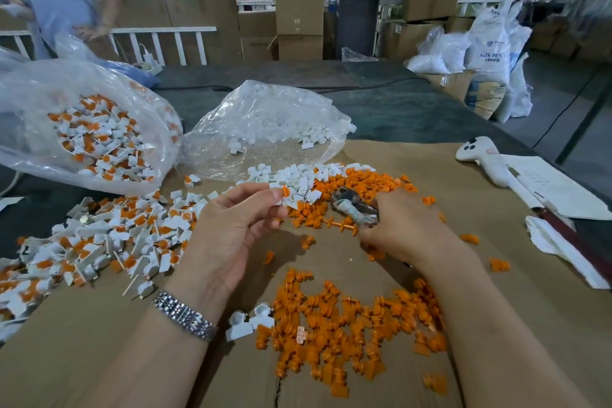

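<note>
My left hand (231, 228) pinches a small white plastic piece with an orange insert (284, 194) between thumb and fingertips, above the cardboard. My right hand (402, 225) curls around a metal plier-like tool (352, 205) lying low over the orange pieces. A loose heap of orange plugs (351, 325) lies between my forearms, another orange heap (347, 185) sits beyond my hands, and white caps (298, 175) are piled beside it. Assembled white-and-orange pieces (99, 242) are spread at the left.
An open clear bag of assembled pieces (99, 139) lies at the left, and a clear bag of white caps (268, 126) at centre back. A white controller (480, 156), papers and cloth lie at the right. Brown cardboard (99, 358) covers the table. A person stands at far left.
</note>
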`<state>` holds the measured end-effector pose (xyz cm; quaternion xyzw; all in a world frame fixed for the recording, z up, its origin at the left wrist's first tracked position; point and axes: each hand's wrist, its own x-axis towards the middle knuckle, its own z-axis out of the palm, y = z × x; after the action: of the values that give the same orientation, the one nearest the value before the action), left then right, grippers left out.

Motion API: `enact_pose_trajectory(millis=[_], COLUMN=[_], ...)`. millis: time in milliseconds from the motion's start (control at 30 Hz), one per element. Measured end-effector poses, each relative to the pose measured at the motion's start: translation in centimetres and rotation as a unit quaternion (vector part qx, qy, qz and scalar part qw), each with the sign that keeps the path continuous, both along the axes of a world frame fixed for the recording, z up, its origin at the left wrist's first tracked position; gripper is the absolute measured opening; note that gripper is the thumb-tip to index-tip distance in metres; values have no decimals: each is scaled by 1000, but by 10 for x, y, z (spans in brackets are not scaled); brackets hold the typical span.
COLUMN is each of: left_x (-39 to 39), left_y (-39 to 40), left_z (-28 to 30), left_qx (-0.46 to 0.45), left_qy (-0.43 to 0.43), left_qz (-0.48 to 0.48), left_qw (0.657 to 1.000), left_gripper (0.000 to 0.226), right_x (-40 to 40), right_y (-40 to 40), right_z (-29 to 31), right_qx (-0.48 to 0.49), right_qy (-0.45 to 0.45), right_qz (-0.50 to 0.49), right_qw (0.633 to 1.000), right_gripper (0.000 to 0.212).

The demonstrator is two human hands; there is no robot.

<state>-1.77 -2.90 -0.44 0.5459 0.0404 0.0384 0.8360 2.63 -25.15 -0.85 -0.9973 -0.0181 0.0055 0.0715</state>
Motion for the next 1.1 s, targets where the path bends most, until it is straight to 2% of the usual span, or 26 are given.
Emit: enact_pose_trajectory(millis=[67,167,267,333,400,467,567,767,933,1100], left_x=[0,0,0,0,0,0,0,-3,-3,-2], left_y=[0,0,1,0,0,0,-2,-6,-8,-9], left_z=[0,1,2,2,2,2,2,3,2,2], left_qx=[-8,-21,-43,-40,-44,-51,-49,-22,-5,-17], left_qy=[4,11,2,-11,-24,-32,-44,-55,-46,-35], left_qz=[12,34,39,39,42,47,51,73,92,98], left_qw=[1000,999,998,998,998,997,997,996,995,994], left_gripper=[15,31,20,11,11,12,8,7,9,9], right_x=[0,-2,-6,-14,-24,-32,-39,-46,-46,-47], right_y=[1,1,2,1,3,11,26,37,42,54], right_z=[0,5,21,32,40,41,42,47,42,33], right_qx=[17,93,248,361,408,384,335,325,276,225], right_qy=[-8,-49,-76,-14,81,124,132,129,97,14], right_qz=[3,0,13,43,95,141,179,198,192,168], right_qw=[1000,994,966,931,905,904,916,916,937,960], right_gripper=[31,23,20,25,30,31,32,30,28,34])
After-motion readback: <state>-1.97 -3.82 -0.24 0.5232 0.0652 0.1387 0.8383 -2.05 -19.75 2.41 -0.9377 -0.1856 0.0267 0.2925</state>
